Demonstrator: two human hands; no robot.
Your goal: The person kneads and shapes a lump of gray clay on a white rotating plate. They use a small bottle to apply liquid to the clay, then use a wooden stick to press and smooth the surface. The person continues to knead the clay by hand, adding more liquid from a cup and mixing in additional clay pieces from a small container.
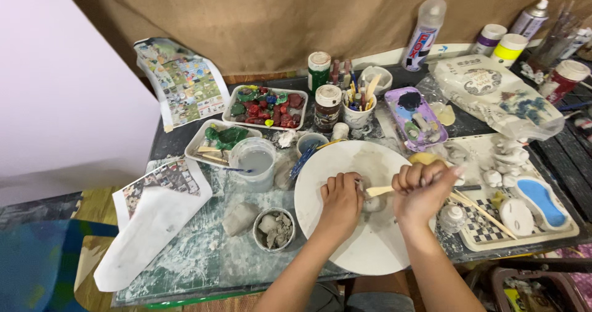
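Cataloguing, largest item first:

Work surface: dark table with a paint-smeared glass-like top [203,250], crowded with craft goods on every side of the hands.

Turntable: round off-white disc, dusted grey [333,164]; lies directly under both hands and carries the piece.

Left hand [340,202]: curled over the clay, fingers closed against its near-left side, steadying it.

Right hand [422,188]: fist closed round the tool's shaft, just right of the clay.

Tool: pale wooden modelling stick [380,190]; stiff and light by the look of it, its flat tip running left from the right fist to meet the clay.

Workpiece: small lump of grey clay [372,205], between the two hands near the disc's centre, mostly hidden. Judged soft, damp and easily dented; likely tacky, not slippery. Best cradled low from the sides with light fingertip pressure, never pinched across worked faces.

Beyond the left hand: clear plastic cup of cloudy grey water [256,162].

Nearer than the left hand, to its left: small round tub of grey clay scraps [274,229].

Beyond the right hand: lilac plastic paint palette [414,118].
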